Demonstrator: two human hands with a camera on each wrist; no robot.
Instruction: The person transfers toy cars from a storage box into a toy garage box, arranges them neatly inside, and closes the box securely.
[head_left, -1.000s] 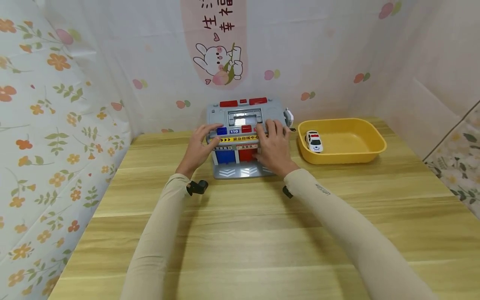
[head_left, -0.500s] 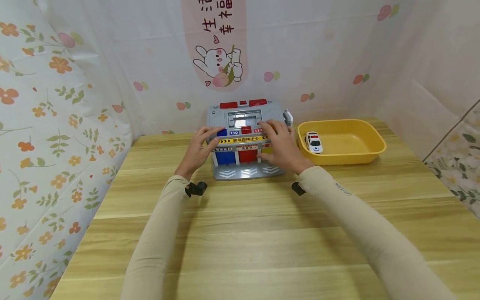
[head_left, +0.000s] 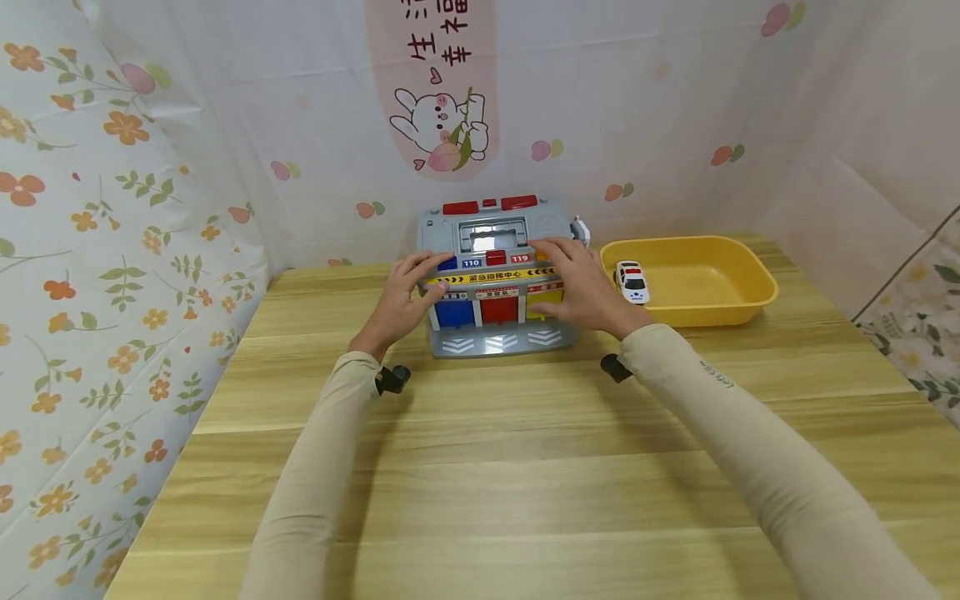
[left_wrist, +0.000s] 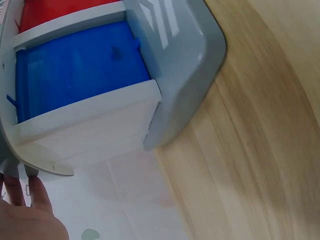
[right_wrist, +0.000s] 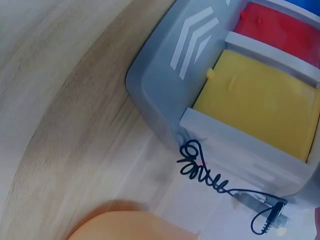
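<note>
A grey toy station (head_left: 497, 277) with blue, red and yellow doors stands at the back of the table. My left hand (head_left: 397, 307) grips its upper left edge, thumb at the front and fingers by the blue light. In the left wrist view, fingertips of this hand (left_wrist: 32, 217) meet the roof edge beside the blue door (left_wrist: 85, 70). Over the station's right end is my right hand (head_left: 588, 287), fingers spread above the roof and thumb in front of the yellow door (right_wrist: 260, 102). All three doors are down.
Right of the station, a yellow tray (head_left: 701, 315) holds a white toy police car (head_left: 632, 282) at its left end. A coiled black cord (right_wrist: 197, 170) hangs beside the station in the right wrist view. Patterned cloth (head_left: 600, 108) rises behind the table.
My right hand has moved right along the station from the red door to the yellow door, uncovering the middle of its front. My left hand has stayed at the left edge.
</note>
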